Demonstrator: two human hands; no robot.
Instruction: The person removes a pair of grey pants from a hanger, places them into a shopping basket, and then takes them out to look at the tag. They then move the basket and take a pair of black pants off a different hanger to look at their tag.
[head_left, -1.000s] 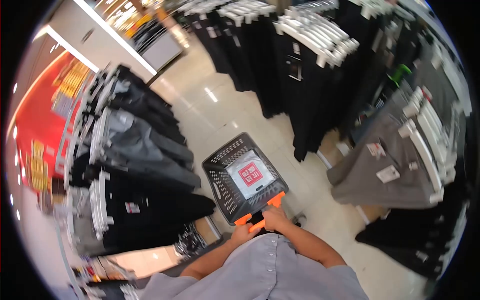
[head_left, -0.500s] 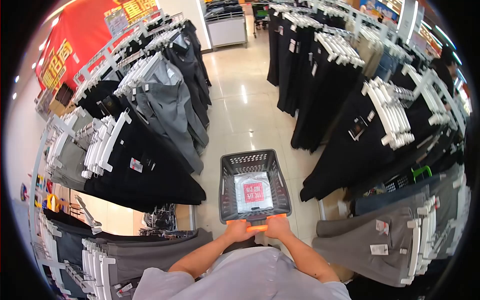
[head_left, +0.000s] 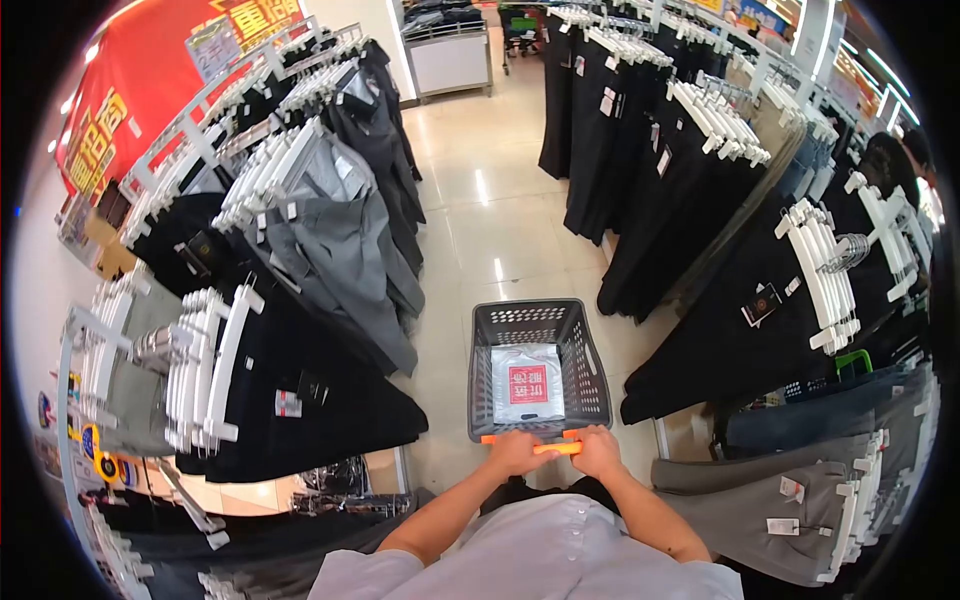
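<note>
A dark grey perforated basket (head_left: 590, 350) is in front of me, with a white plastic bag (head_left: 528, 383) bearing a red printed square lying on its floor. Along the basket's near side runs an orange handle (head_left: 557, 448). My left hand (head_left: 517, 453) is wrapped round the left part of this handle, and my right hand (head_left: 596, 451) grips the right part. A short stretch of orange shows between the two fists.
Black trousers (head_left: 300, 380) and grey trousers (head_left: 345, 255) hang on racks at the left. More black trousers (head_left: 740, 330) and grey trousers (head_left: 760, 490) line the right. A tiled aisle (head_left: 470, 220) runs ahead to a white display bin (head_left: 447, 65). Part of a person's dark-haired head (head_left: 888, 160) shows at right.
The basket and both my hands have shifted slightly right in view. The racks on both sides have come nearer and moved outward and down. My hands keep their hold on the handle.
</note>
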